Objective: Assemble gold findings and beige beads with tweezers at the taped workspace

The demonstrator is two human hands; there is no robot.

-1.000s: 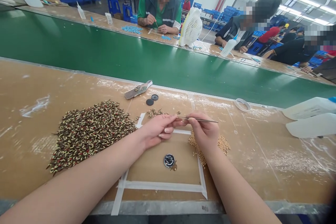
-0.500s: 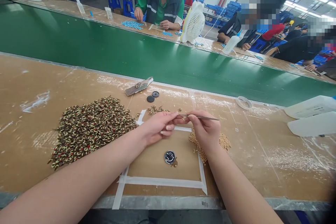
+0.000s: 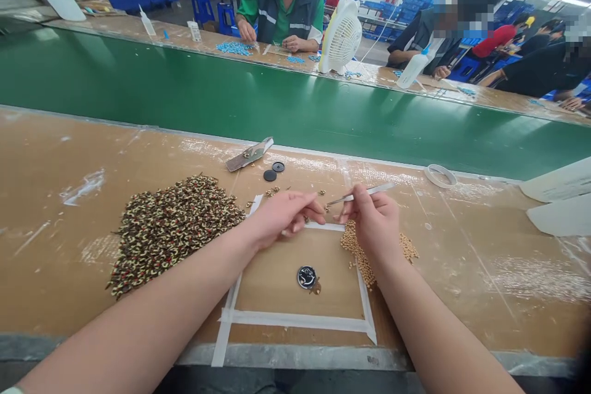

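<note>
The person's right hand [image 3: 376, 218] pinches slim metal tweezers [image 3: 382, 188] between thumb and fingers, their tips pointing at the left hand [image 3: 290, 210], whose fingers are bent and loosely gathered; whether these grip anything cannot be told. A tiny brass-coloured piece [image 3: 327, 209] shows at the tweezer tips, just beside the left fingertips, though whether it is clamped there is unclear. The tweezers look light, stiff and smooth, probably best held around the middle of the shafts with gentle pressure. The piece seems almost weightless and hard, likely to flick away if squeezed off-centre, so its edge is the safer place to nip. The small curled pieces in the pile [image 3: 175, 234] left of the hands look light and prone to tangling, while the round beads [image 3: 359, 253] below the right hand would probably roll easily
</note>
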